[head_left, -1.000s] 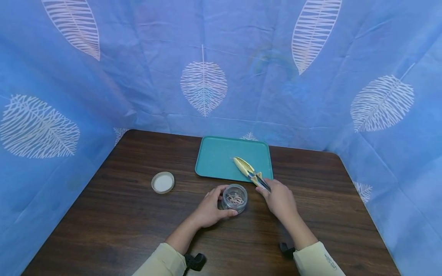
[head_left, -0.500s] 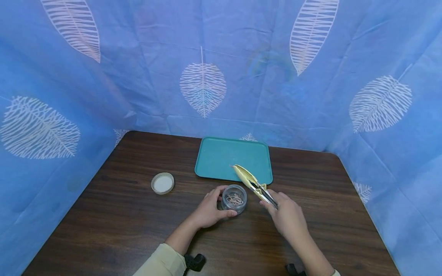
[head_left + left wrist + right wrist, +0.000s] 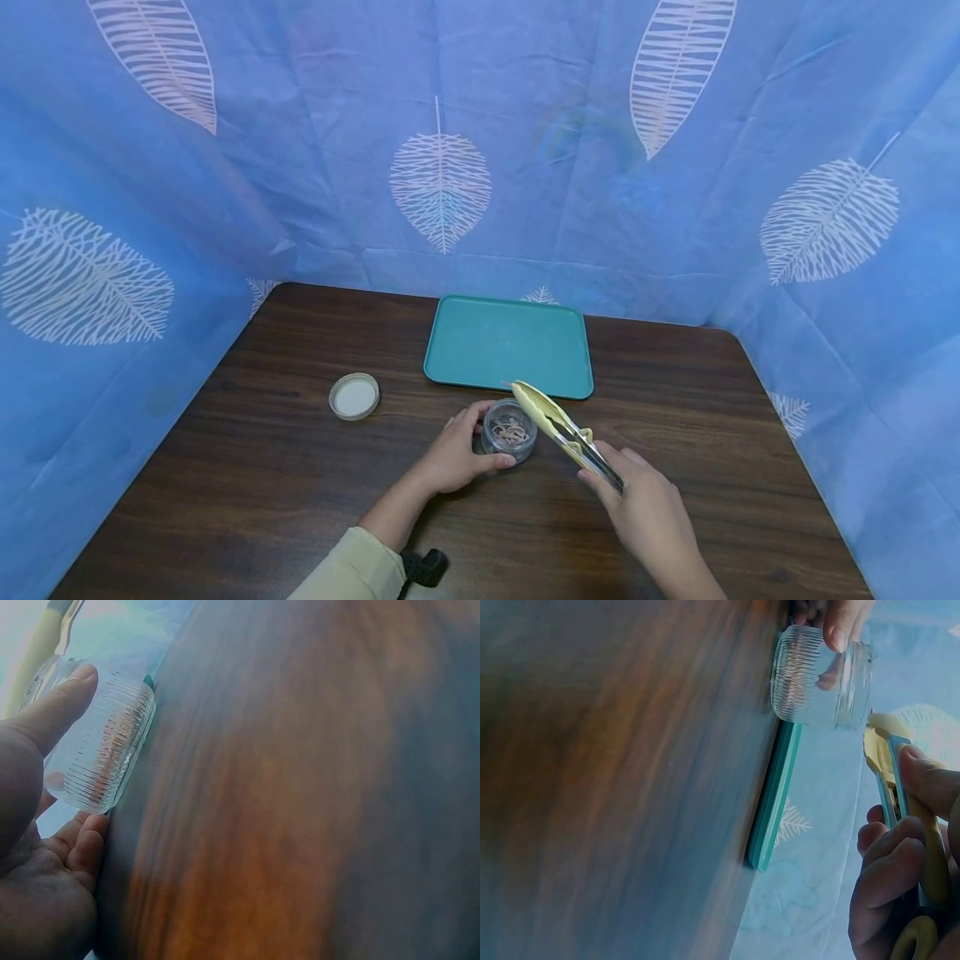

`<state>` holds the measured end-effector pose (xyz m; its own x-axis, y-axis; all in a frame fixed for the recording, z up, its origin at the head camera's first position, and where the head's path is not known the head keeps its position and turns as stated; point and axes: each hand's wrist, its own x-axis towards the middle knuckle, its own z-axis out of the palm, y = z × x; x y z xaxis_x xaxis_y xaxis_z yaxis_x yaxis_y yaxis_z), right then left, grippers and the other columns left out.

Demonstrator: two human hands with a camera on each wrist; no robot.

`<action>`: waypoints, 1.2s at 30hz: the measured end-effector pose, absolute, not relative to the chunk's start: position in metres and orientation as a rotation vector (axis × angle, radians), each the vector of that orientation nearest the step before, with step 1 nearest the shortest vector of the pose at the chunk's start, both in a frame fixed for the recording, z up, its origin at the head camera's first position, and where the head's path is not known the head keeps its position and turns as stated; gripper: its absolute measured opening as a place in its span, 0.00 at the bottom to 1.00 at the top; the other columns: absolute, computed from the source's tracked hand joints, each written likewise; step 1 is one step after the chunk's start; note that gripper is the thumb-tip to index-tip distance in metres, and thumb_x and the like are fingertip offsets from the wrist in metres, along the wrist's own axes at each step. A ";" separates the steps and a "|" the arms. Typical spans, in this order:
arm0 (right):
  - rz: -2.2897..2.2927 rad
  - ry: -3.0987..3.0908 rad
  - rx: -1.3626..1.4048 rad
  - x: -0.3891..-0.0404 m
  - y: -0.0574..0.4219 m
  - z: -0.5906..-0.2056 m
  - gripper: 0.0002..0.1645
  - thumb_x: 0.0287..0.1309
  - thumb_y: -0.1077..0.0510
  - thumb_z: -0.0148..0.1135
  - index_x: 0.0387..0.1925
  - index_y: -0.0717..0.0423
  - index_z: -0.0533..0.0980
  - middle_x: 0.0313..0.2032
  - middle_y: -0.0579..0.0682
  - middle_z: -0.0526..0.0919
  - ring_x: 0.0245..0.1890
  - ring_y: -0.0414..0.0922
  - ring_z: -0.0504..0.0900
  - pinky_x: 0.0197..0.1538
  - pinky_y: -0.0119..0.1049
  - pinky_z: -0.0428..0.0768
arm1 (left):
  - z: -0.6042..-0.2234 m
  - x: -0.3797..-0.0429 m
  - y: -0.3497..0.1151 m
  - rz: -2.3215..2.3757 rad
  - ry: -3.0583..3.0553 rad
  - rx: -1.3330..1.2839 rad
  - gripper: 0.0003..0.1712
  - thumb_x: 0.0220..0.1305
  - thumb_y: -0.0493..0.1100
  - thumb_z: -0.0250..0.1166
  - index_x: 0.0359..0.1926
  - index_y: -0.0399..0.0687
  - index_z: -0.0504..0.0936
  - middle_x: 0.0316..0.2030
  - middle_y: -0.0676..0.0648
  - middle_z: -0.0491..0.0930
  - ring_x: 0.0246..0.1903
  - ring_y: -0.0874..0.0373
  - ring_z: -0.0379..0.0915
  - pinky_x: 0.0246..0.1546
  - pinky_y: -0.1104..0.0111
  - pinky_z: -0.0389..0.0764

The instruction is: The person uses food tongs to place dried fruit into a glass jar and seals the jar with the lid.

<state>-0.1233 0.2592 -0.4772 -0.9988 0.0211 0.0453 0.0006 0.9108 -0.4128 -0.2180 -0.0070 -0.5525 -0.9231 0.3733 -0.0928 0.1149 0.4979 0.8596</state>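
On the wood-grained tabletop [image 3: 315, 483], left fingers [image 3: 64, 699] grasp a ribbed, clear jar [image 3: 802, 682] of curly bits [image 3: 511, 432]; right fingers [image 3: 889, 874] clasp yellow, metal-armed tongs [image 3: 572, 446] nearby.

The right hand [image 3: 651, 510] has drawn the tongs [image 3: 536, 407] toward the desk's [image 3: 300, 500] near edge, ending, apparently, near the jar's [image 3: 510, 433] mouth.

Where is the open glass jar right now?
In the head view, the glass jar stands on the table, just in front of the teal tray, held by the left hand, with the yellow tongs to its right.
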 end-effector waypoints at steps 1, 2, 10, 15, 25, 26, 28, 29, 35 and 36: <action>0.654 -3.038 -0.028 -0.121 0.260 -0.477 0.32 0.69 0.46 0.74 0.71 0.50 0.80 0.31 0.45 0.79 0.22 0.39 0.67 0.24 0.30 0.67 | -0.552 -0.218 -0.007 1.391 2.479 0.416 0.53 0.63 0.60 0.81 0.81 0.56 0.64 0.73 0.41 0.74 0.67 0.43 0.75 0.66 0.43 0.78; 0.656 -3.051 -0.037 -0.119 0.261 -0.477 0.33 0.69 0.46 0.74 0.71 0.50 0.80 0.32 0.44 0.79 0.22 0.39 0.67 0.25 0.30 0.67 | -0.552 -0.218 -0.007 1.393 2.477 0.417 0.53 0.63 0.60 0.81 0.81 0.56 0.64 0.73 0.41 0.74 0.67 0.43 0.75 0.66 0.43 0.78; 0.665 -3.058 -0.069 -0.105 0.262 -0.478 0.33 0.67 0.45 0.76 0.70 0.50 0.81 0.33 0.43 0.82 0.22 0.37 0.66 0.25 0.30 0.67 | -0.550 -0.220 -0.008 1.399 2.478 0.424 0.53 0.63 0.60 0.81 0.81 0.57 0.65 0.72 0.42 0.74 0.67 0.44 0.75 0.66 0.43 0.77; 0.635 -3.041 -0.042 -0.103 0.261 -0.480 0.34 0.66 0.44 0.77 0.69 0.50 0.82 0.36 0.43 0.84 0.22 0.37 0.66 0.25 0.30 0.67 | -0.550 -0.220 -0.008 1.394 2.480 0.423 0.53 0.63 0.60 0.81 0.81 0.57 0.64 0.73 0.42 0.74 0.67 0.44 0.75 0.66 0.44 0.78; 0.627 -3.038 -0.034 -0.101 0.264 -0.480 0.39 0.62 0.43 0.79 0.70 0.54 0.81 0.34 0.43 0.82 0.23 0.36 0.66 0.26 0.30 0.68 | -0.549 -0.218 -0.007 1.398 2.474 0.417 0.53 0.64 0.60 0.80 0.82 0.56 0.64 0.74 0.41 0.73 0.67 0.43 0.75 0.67 0.44 0.77; 0.638 -3.036 -0.040 -0.102 0.264 -0.480 0.40 0.62 0.43 0.79 0.70 0.55 0.80 0.34 0.43 0.81 0.23 0.36 0.66 0.26 0.29 0.68 | -0.549 -0.218 -0.007 1.397 2.474 0.417 0.53 0.64 0.60 0.80 0.82 0.56 0.64 0.74 0.41 0.73 0.67 0.43 0.75 0.67 0.44 0.77; 0.664 -3.032 -0.064 -0.101 0.265 -0.481 0.41 0.61 0.43 0.80 0.71 0.55 0.79 0.33 0.43 0.78 0.24 0.36 0.66 0.27 0.29 0.67 | -0.550 -0.217 -0.007 1.399 2.475 0.417 0.53 0.63 0.60 0.81 0.82 0.56 0.64 0.74 0.41 0.73 0.67 0.43 0.75 0.67 0.44 0.77; 0.683 -3.032 -0.075 -0.102 0.266 -0.482 0.43 0.61 0.42 0.80 0.72 0.55 0.78 0.33 0.44 0.77 0.24 0.36 0.66 0.27 0.30 0.67 | -0.550 -0.217 -0.007 1.397 2.475 0.416 0.52 0.63 0.60 0.81 0.81 0.56 0.65 0.74 0.41 0.73 0.67 0.44 0.75 0.67 0.44 0.77; 0.781 -3.023 -0.174 -0.105 0.271 -0.484 0.52 0.60 0.37 0.80 0.77 0.56 0.72 0.42 0.48 0.81 0.30 0.39 0.70 0.30 0.30 0.69 | -0.550 -0.216 -0.007 1.405 2.473 0.425 0.52 0.63 0.59 0.81 0.81 0.56 0.65 0.73 0.41 0.74 0.67 0.43 0.75 0.66 0.43 0.77; 0.790 -3.019 -0.192 -0.105 0.273 -0.484 0.54 0.59 0.37 0.81 0.78 0.56 0.71 0.43 0.49 0.81 0.31 0.40 0.71 0.31 0.30 0.69 | -0.550 -0.216 -0.007 1.407 2.472 0.426 0.52 0.63 0.59 0.81 0.81 0.56 0.65 0.73 0.41 0.74 0.67 0.42 0.75 0.66 0.43 0.77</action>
